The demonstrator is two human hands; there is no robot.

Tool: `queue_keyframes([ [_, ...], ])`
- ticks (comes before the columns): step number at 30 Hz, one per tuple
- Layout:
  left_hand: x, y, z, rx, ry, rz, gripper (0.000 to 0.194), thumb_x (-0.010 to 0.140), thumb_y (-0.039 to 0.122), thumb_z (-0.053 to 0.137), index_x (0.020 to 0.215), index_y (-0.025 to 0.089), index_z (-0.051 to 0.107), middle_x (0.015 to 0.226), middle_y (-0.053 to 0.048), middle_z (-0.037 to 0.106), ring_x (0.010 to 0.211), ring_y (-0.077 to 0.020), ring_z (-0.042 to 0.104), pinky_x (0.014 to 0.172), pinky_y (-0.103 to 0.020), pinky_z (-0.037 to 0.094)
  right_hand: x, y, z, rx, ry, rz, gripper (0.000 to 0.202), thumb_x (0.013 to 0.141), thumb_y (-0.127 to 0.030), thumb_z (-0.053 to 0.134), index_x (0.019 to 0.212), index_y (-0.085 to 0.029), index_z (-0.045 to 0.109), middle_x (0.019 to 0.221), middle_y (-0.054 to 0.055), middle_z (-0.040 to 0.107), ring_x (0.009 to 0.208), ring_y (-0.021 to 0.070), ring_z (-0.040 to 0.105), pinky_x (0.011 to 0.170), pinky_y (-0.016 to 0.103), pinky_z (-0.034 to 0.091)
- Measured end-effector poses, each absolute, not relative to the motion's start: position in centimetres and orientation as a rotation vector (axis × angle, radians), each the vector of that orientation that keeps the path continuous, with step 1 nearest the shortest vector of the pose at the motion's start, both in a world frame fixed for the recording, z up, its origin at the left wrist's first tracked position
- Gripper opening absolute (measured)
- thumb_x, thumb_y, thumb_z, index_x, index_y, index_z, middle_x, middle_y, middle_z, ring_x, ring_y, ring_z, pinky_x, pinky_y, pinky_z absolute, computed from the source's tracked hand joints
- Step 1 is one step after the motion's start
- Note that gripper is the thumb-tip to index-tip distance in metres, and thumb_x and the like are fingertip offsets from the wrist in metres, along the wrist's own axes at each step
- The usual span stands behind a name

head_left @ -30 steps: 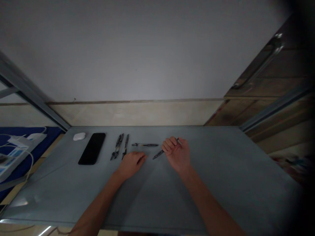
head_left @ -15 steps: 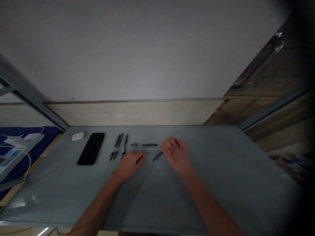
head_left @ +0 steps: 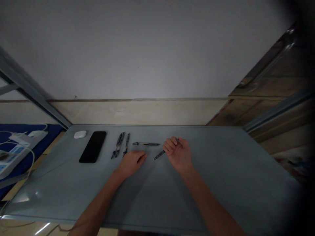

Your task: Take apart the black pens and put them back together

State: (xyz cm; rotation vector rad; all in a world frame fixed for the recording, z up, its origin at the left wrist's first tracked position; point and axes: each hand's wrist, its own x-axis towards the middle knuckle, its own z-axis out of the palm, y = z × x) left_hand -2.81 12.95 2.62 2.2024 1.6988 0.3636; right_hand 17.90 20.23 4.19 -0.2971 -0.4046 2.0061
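My right hand (head_left: pixel 177 153), palm up with curled fingers, holds a dark pen (head_left: pixel 159 155) whose tip points down and left. My left hand (head_left: pixel 134 161) rests on the grey table with its fingers folded in; nothing shows in it. Just above it, a pen lies crosswise (head_left: pixel 146 144). Another pen (head_left: pixel 126 143) lies lengthwise, its lower end close to the left knuckles. Left of that, pens lie side by side in a small group (head_left: pixel 118 146).
A black phone (head_left: pixel 93 147) and a white earbud case (head_left: pixel 80 134) lie on the left of the table (head_left: pixel 233 183). Beyond its left edge is a white power strip (head_left: pixel 23 150) with cables. A wall rises behind, and metal posts stand at both back corners.
The whole view has shifted slightly, so things appear a little further right. Both hands keep nearly the same pose, with the pen still in my right hand.
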Motion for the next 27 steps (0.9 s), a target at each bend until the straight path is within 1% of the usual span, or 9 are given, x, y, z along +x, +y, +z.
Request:
queue_keyframes([
  [4, -2.8, 12.9, 2.7, 2.199, 1.703, 0.369, 0.038, 0.1, 0.038, 0.034, 0.087, 0.019, 0.064, 0.081, -0.005, 0.068, 0.078, -0.0176, 0.064, 0.071, -0.026, 0.043, 18.0, 20.2, 4.3, -0.29, -0.415, 2.015, 0.032, 0.084, -0.026, 0.05, 0.062, -0.021, 0.027, 0.058, -0.005, 0.019, 0.051, 0.0127, 0.022, 0.049, 0.025, 0.03],
  [8, -2.8, 12.8, 2.9, 2.202, 1.687, 0.391, 0.038, 0.1, 0.038, 0.034, 0.087, 0.02, 0.064, 0.082, -0.004, 0.068, 0.078, -0.0174, 0.064, 0.071, -0.026, 0.043, 18.0, 20.1, 4.5, -0.291, -0.426, 2.01, 0.033, 0.086, -0.031, 0.05, 0.063, -0.022, 0.029, 0.058, -0.005, 0.02, 0.052, 0.0132, 0.023, 0.049, 0.026, 0.03],
  [14, -3.0, 13.0, 2.8, 2.198, 1.692, 0.371, 0.036, 0.1, 0.037, 0.036, 0.086, 0.019, 0.064, 0.08, -0.004, 0.068, 0.076, -0.0172, 0.064, 0.07, -0.026, 0.043, 17.8, 19.7, 5.1, -0.311, -0.499, 2.017, 0.033, 0.089, -0.029, 0.047, 0.063, -0.022, 0.028, 0.058, -0.004, 0.019, 0.051, 0.0139, 0.023, 0.049, 0.028, 0.031],
  [17, -2.9, 13.0, 2.8, 2.201, 1.691, 0.382, 0.035, 0.1, 0.036, 0.036, 0.086, 0.02, 0.063, 0.079, -0.003, 0.067, 0.076, -0.0168, 0.064, 0.07, -0.026, 0.043, 17.8, 19.7, 5.2, -0.3, -0.502, 2.024, 0.033, 0.088, -0.031, 0.048, 0.063, -0.022, 0.029, 0.059, -0.004, 0.02, 0.052, 0.0138, 0.024, 0.05, 0.028, 0.031],
  [22, -2.9, 12.9, 2.9, 2.211, 1.683, 0.381, 0.036, 0.1, 0.037, 0.035, 0.086, 0.019, 0.063, 0.08, -0.004, 0.067, 0.076, -0.017, 0.063, 0.07, -0.026, 0.043, 17.9, 19.7, 5.1, -0.285, -0.503, 2.035, 0.033, 0.087, -0.029, 0.049, 0.063, -0.021, 0.029, 0.058, -0.004, 0.019, 0.051, 0.0134, 0.022, 0.05, 0.027, 0.029],
  [27, -2.8, 12.8, 3.0, 2.201, 1.697, 0.368, 0.037, 0.1, 0.037, 0.035, 0.088, 0.019, 0.064, 0.081, -0.005, 0.068, 0.078, -0.0176, 0.064, 0.072, -0.027, 0.044, 18.0, 19.7, 5.3, -0.272, -0.497, 2.054, 0.033, 0.087, -0.033, 0.05, 0.063, -0.022, 0.03, 0.058, -0.004, 0.02, 0.052, 0.0136, 0.023, 0.05, 0.027, 0.03],
])
